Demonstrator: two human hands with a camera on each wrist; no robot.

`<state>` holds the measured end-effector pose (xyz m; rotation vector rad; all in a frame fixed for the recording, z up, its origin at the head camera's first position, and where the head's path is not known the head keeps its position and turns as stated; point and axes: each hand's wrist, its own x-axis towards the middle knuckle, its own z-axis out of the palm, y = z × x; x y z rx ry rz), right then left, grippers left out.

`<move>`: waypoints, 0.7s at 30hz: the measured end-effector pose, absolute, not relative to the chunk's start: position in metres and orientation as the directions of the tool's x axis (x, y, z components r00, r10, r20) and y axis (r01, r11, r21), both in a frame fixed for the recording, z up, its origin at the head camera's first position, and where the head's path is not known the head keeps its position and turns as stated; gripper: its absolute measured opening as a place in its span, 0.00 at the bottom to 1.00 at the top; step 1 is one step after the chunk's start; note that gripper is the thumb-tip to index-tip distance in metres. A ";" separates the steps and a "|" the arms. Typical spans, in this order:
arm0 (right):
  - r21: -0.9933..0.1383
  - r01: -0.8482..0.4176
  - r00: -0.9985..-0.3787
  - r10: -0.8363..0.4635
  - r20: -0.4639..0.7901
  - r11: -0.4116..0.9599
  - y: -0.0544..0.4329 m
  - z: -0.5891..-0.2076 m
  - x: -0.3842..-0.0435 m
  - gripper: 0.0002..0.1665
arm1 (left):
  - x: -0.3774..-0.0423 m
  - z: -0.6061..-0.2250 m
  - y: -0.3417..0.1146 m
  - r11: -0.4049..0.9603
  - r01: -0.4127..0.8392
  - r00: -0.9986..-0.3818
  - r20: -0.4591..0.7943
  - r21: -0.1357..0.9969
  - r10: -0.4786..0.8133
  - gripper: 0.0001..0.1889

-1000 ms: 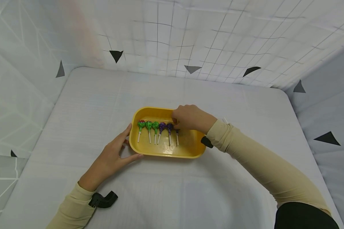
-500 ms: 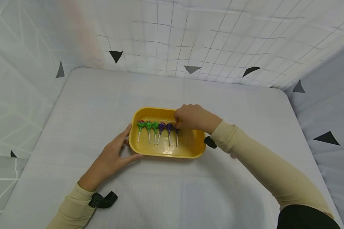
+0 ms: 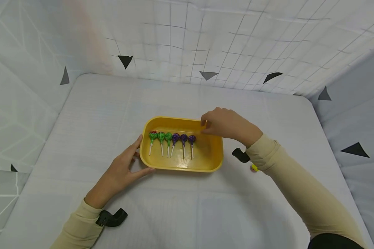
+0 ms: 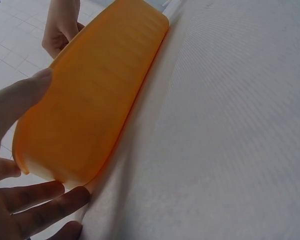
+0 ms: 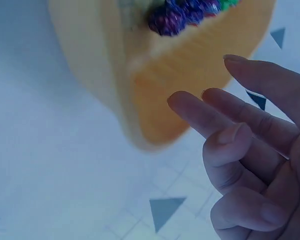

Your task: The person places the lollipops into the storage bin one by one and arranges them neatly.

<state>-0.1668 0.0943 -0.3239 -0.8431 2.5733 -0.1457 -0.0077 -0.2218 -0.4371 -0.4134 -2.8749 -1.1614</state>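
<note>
A yellow tray point(image 3: 207, 162) sits on the white-covered table. Inside it, several wrapped lollipops lie in a row, sticks toward the person: a red-and-green one point(image 3: 153, 135), two green ones point(image 3: 161, 136) and three purple ones point(image 3: 192, 139). My left hand point(image 3: 119, 173) holds the tray's near left corner, thumb on the near side and fingers against the left end. Over the tray's far right part is my right hand point(image 3: 229, 125), its fingers loosely bent. The right wrist view shows nothing between those fingers point(image 5: 190, 110), apart from the purple lollipops point(image 5: 167, 20).
A small yellow wrapped thing point(image 3: 254, 167) lies right of the tray, partly hidden by the right sleeve point(image 3: 294, 183). White cloth walls with black triangles point(image 3: 125, 61) stand behind and beside the table. Black wrist mounts point(image 3: 112, 218) stick out from both arms.
My right hand has let go of the rightmost purple lollipop and moved up and right, uncovering its head. The yellow thing beside the sleeve shows more. My left hand stays on the tray.
</note>
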 end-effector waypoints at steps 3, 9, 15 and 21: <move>-0.265 -0.516 -0.738 -0.580 -0.346 0.815 0.106 -0.319 -0.166 0.17 | -0.007 -0.437 -0.222 0.690 0.252 -0.964 0.114 0.679 0.240 0.60; -0.282 -0.449 -0.779 -0.526 -0.343 0.848 0.127 -0.311 -0.162 0.16 | -0.006 -0.436 -0.222 0.689 0.248 -0.964 0.104 0.681 0.245 0.61; -0.290 -0.407 -0.802 -0.491 -0.340 0.866 0.151 -0.316 -0.158 0.15 | -0.007 -0.435 -0.222 0.690 0.257 -0.962 0.114 0.677 0.247 0.61; -0.285 -0.350 -0.830 -0.437 -0.347 0.892 0.180 -0.323 -0.155 0.17 | -0.006 -0.435 -0.223 0.690 0.250 -0.964 0.107 0.680 0.244 0.61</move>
